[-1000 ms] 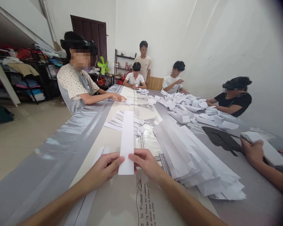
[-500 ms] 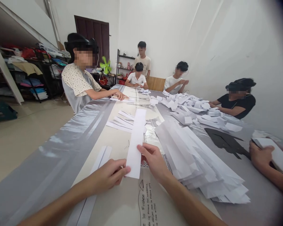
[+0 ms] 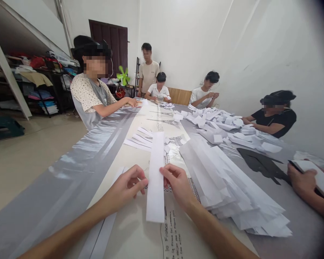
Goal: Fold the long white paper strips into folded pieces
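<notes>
A long white paper strip (image 3: 156, 180) stands out in front of me, its far end above several other strips. My right hand (image 3: 177, 181) pinches the strip's right edge between thumb and fingers. At the opposite edge is my left hand (image 3: 131, 185), its thumb and index finger closed together against the paper. Under my left forearm lie more long folded strips (image 3: 98, 233). Beyond my hands, several loose white strips (image 3: 140, 141) fan out on the printed table cover (image 3: 132, 233).
A large stack of white paper (image 3: 232, 190) lies right of my hands, with a heap of folded pieces (image 3: 218, 120) behind it. A black flat item (image 3: 259, 165) is at right, near another person's hand (image 3: 302, 181) holding a white-topped object. Several co-workers sit around the table.
The strip has come closer to me, its near end lower in view. My left hand has shifted up along its left edge, thumb off its face. A co-worker's hands at left have moved back.
</notes>
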The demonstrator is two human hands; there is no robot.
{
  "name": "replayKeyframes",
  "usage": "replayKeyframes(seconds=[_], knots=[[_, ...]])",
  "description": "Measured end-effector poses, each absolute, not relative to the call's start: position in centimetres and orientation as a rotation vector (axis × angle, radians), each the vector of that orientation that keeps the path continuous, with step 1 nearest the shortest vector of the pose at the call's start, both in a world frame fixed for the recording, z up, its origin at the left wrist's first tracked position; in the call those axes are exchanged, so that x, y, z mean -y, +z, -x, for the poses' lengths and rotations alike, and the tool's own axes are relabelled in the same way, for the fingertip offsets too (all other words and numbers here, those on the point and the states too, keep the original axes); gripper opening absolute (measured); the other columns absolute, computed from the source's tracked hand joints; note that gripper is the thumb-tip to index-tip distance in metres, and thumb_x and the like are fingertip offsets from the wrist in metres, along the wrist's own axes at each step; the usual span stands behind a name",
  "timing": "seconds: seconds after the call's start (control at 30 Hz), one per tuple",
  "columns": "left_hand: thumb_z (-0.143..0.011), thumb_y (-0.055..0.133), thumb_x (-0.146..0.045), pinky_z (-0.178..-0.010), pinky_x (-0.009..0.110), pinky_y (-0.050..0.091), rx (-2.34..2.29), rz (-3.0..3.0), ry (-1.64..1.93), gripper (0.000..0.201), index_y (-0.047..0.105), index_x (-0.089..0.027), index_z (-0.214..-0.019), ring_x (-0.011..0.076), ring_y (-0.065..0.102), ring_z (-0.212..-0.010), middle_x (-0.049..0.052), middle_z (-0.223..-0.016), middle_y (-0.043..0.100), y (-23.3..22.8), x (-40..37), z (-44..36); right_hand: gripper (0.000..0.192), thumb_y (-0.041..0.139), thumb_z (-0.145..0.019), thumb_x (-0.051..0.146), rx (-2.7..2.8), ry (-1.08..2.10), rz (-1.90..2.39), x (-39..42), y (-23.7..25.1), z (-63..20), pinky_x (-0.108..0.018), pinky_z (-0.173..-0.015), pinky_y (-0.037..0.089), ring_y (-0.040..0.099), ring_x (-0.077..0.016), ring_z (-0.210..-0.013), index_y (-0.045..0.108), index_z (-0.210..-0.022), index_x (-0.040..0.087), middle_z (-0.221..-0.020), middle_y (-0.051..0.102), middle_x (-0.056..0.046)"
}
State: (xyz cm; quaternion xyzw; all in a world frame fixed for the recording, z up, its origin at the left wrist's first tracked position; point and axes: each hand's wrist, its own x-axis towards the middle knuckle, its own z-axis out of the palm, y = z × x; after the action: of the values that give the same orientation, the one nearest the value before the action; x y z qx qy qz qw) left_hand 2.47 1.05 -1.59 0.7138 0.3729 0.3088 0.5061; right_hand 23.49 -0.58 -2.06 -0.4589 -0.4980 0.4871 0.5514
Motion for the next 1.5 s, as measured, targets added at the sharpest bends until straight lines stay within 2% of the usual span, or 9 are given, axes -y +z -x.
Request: replayKeyframes(seconds=[0.27,0.43,0.63,0.83,0.97,1.13,1.23,1.37,1.5], knots=[[-0.084,0.074,-0.047,-0.057,0.023,0.037,-0.878,-1.389,0.877,0.046,0.045,-0.022,-0.110,0.0106,0.047,-0.056,-0.006,-0.066,0.062,-1.4,-1.3,-2.8,0.043,0.063,-0.092,0.056,1.135,1.510,0.861,1.2,-2.6,-22.0,-0.024,-0.050,0.035,0.047,-0.0113,-0.057,0.066,-0.075,0.017,-0.065,0.054,0.000],[-0.089,0.066,-0.052,-0.057,0.025,0.039,-0.819,-1.465,0.750,0.036,0.059,-0.017,-0.097,0.0145,0.055,-0.063,0.003,-0.075,0.067,-1.0,-0.9,-3.0,0.041,0.072,-0.084,0.058,1.227,1.583,0.888,2.0,-1.3,-21.8,-0.028,-0.060,0.045,0.061,-0.0168,-0.068,0.070,-0.091,0.018,-0.075,0.067,-0.003],[-0.094,0.054,-0.058,-0.060,0.027,0.043,-0.875,-1.589,0.815,0.047,0.060,-0.016,-0.073,0.0137,0.050,-0.058,0.000,-0.063,0.056,-1.7,-0.8,-3.1,0.041,0.072,-0.085,0.053,1.348,1.586,0.861,2.4,-0.7,-21.3,-0.034,-0.071,0.052,0.067,-0.0224,-0.078,0.069,-0.109,0.020,-0.082,0.072,-0.005],[-0.098,0.041,-0.063,-0.058,0.027,0.045,-0.850,-1.536,0.782,0.057,0.058,-0.016,-0.071,0.0148,0.054,-0.060,0.001,-0.065,0.056,-2.0,-0.2,-3.2,0.028,0.075,-0.083,0.044,1.406,1.503,0.863,2.3,-0.8,-21.1,-0.037,-0.076,0.053,0.067,-0.0223,-0.078,0.071,-0.096,0.019,-0.084,0.071,-0.004],[-0.095,0.055,-0.057,-0.056,0.025,0.042,-0.891,-1.604,0.826,0.050,0.054,-0.017,-0.065,0.0127,0.053,-0.054,-0.001,-0.055,0.055,-2.1,-0.5,-3.2,0.024,0.072,-0.086,0.043,1.458,1.505,0.759,2.4,-0.1,-20.9,-0.040,-0.081,0.053,0.066,-0.0209,-0.075,0.073,-0.091,0.019,-0.077,0.070,-0.003],[-0.087,0.068,-0.051,-0.053,0.024,0.040,-0.886,-1.498,0.922,0.041,0.056,-0.017,-0.067,0.0110,0.051,-0.052,-0.002,-0.058,0.057,-1.2,-1.0,-2.9,0.021,0.070,-0.086,0.041,1.522,1.499,0.823,2.5,0.2,-21.1,-0.039,-0.090,0.049,0.064,-0.0216,-0.086,0.076,-0.090,0.022,-0.087,0.071,-0.003],[-0.088,0.068,-0.048,-0.054,0.023,0.038,-0.903,-1.464,0.951,0.040,0.056,-0.017,-0.066,0.0101,0.048,-0.054,-0.002,-0.059,0.055,-1.0,-1.2,-2.5,0.019,0.071,-0.085,0.039,1.574,1.540,0.922,2.5,-0.5,-21.5,-0.035,-0.083,0.048,0.062,-0.0216,-0.088,0.077,-0.093,0.023,-0.093,0.070,-0.003],[-0.086,0.070,-0.047,-0.053,0.023,0.035,-0.927,-1.435,0.968,0.040,0.054,-0.017,-0.065,0.0087,0.044,-0.052,-0.003,-0.060,0.055,-1.4,-1.2,-2.4,0.025,0.073,-0.084,0.045,1.540,1.525,1.057,2.5,-1.5,-21.7,-0.031,-0.070,0.046,0.058,-0.0191,-0.075,0.076,-0.089,0.021,-0.082,0.068,-0.002],[-0.085,0.071,-0.047,-0.052,0.023,0.033,-0.948,-1.439,0.992,0.042,0.051,-0.017,-0.064,0.0080,0.041,-0.050,-0.005,-0.054,0.049,-1.6,-0.8,-2.6,0.036,0.070,-0.085,0.054,1.460,1.509,1.011,2.5,-1.4,-21.4,-0.033,-0.075,0.048,0.062,-0.0213,-0.080,0.077,-0.090,0.019,-0.081,0.069,-0.003]])
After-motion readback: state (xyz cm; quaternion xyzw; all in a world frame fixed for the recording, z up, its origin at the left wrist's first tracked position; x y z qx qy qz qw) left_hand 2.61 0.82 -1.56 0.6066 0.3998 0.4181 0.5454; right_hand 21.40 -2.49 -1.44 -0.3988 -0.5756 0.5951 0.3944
